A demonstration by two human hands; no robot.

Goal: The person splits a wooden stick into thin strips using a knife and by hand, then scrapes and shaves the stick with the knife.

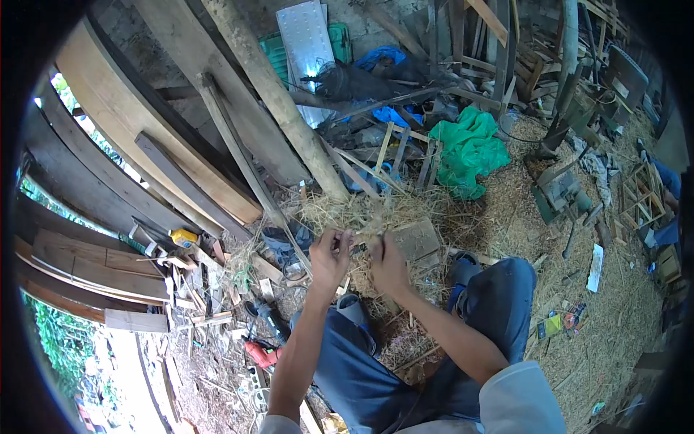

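The floor [607,347] looks matt and rough with dry straw [325,211] and flaky wood shavings [524,134]. Near its left edge, the planks [163,123] are smooth, matt wood; the pole [278,101] is rougher wood. The block [417,241] is dull wood, the bag [470,152] crinkled plastic with a slight sheen, the trousers [365,362] matt cloth.

Shaded in here, right of the planks [130,108] — daylight between and below them, blown white; edges bowed, corners black.

The floor [614,347] is littered with shavings [524,224] — on them lie a white strip [595,268], a yellow packet [550,327] and a red tool [262,354].
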